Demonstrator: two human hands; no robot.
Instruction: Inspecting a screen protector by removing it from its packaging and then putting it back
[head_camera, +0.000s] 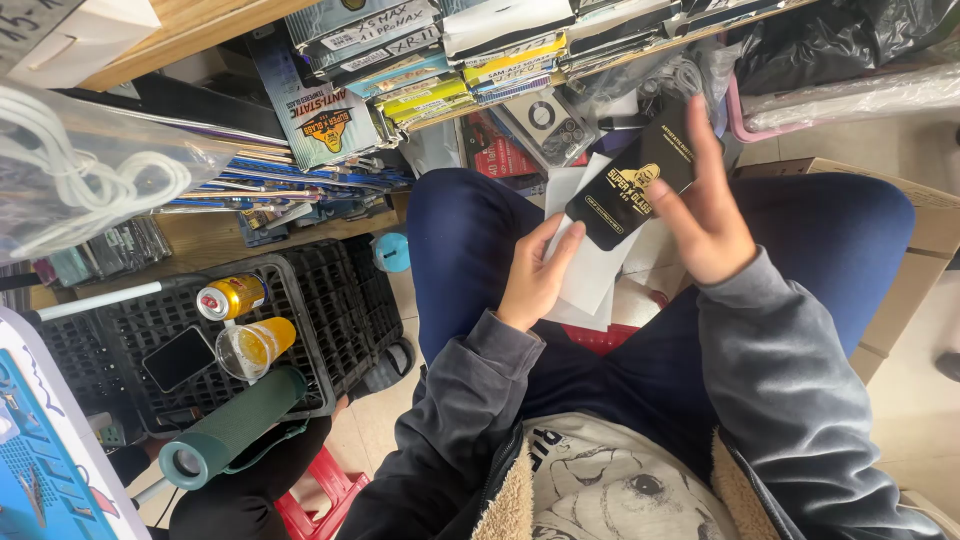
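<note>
A black flat package (628, 185) is pinched by the right hand (705, 215) at upper centre. White sleeves (585, 275) are gripped by the left hand (535, 275), just below it.

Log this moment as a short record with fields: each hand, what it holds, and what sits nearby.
left hand: grips white sheets over the lap
right hand: holds a flat black packet by its edge, tilted
setting: seated, dark blue trousers
black crate: carries a yellow can, a plastic cup of orange drink and a dark phone
green cylinder: lies against the crate
</note>
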